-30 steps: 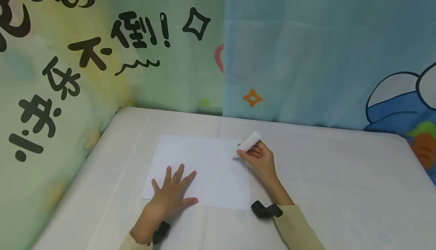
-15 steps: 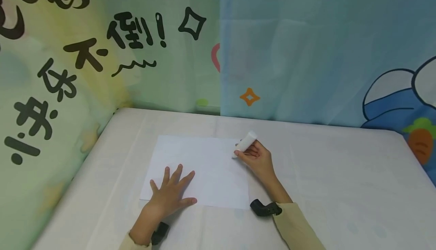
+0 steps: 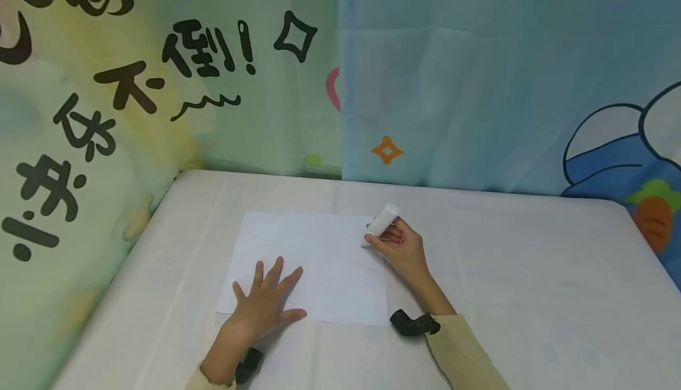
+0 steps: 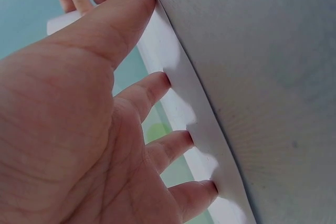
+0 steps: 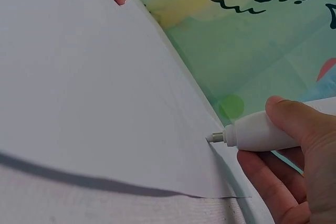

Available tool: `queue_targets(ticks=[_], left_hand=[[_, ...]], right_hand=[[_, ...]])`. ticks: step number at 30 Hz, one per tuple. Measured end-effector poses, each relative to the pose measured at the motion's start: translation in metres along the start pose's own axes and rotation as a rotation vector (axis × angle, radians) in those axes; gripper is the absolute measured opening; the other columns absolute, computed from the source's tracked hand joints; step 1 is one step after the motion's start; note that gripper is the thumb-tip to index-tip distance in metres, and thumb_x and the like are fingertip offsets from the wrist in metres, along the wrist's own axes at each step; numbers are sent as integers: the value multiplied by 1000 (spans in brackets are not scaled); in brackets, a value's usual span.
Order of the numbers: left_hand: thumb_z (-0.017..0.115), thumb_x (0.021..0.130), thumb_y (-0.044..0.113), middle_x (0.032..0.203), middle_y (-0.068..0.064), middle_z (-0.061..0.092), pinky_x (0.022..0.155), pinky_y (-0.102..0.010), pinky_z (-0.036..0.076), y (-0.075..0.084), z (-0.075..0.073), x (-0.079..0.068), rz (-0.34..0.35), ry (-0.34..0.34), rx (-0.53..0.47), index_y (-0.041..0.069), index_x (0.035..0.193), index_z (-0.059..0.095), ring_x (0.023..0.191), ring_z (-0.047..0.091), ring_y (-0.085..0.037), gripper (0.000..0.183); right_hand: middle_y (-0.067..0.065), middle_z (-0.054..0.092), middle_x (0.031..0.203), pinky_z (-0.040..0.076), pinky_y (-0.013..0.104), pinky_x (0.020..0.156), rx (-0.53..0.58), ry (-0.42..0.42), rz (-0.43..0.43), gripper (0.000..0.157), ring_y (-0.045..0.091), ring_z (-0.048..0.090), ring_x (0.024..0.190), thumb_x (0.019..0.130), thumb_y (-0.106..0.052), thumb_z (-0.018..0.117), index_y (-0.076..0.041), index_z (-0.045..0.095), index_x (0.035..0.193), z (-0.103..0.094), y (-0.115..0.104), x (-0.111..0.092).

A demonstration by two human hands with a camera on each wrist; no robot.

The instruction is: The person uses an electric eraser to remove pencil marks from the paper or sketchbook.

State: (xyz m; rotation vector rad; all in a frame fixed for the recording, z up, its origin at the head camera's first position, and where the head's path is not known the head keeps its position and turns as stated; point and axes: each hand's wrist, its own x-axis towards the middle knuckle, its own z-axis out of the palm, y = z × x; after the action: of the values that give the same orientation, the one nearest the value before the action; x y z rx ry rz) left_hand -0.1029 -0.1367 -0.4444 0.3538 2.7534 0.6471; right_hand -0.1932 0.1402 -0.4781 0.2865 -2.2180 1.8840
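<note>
A white sheet of paper (image 3: 335,283) lies on the table. My left hand (image 3: 266,304) rests on its lower left part, fingers spread and straight. In the left wrist view, the fingertips (image 4: 181,139) touch the paper near its edge. Above the sheet's right side, my right hand (image 3: 405,254) holds a thick white pen-shaped tool (image 3: 382,221), tilted with its nose down and to the left. The right wrist view shows thumb and fingers pinching the tool (image 5: 260,132); its short metal-collared tip is at or just over the paper, contact unclear. No mark can be made out there.
A white cloth (image 3: 511,295) covers the table. Printed fabric hangs along the back (image 3: 452,83) and left side (image 3: 106,171). Black wrist cameras (image 3: 414,323) sit on both wrists, beside the beige sleeves (image 3: 468,348).
The whole head view shifts slightly to the left. The tool tilts a little, its upper end dropping slightly; the left hand stays spread in the same place on the paper.
</note>
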Motion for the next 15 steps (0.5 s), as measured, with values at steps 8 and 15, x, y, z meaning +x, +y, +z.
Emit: queue_targets(ticks=[8, 15], left_hand=[[69, 85, 50, 160, -21, 19, 93, -86, 6, 0, 1, 0, -1, 1, -6, 19, 151, 37, 143, 5, -56, 80], [69, 85, 49, 160, -21, 19, 93, -86, 5, 1, 0, 0, -2, 2, -11, 18, 150, 37, 143, 5, -56, 79]], right_hand=[[36, 66, 103, 53, 12, 71, -35, -22, 5, 34, -8, 63, 80, 78, 14, 73, 17, 57, 108, 2, -27, -4], [35, 66, 104, 53, 12, 71, -40, -30, 35, 34, -7, 63, 79, 78, 13, 73, 16, 57, 108, 2, -36, -4]])
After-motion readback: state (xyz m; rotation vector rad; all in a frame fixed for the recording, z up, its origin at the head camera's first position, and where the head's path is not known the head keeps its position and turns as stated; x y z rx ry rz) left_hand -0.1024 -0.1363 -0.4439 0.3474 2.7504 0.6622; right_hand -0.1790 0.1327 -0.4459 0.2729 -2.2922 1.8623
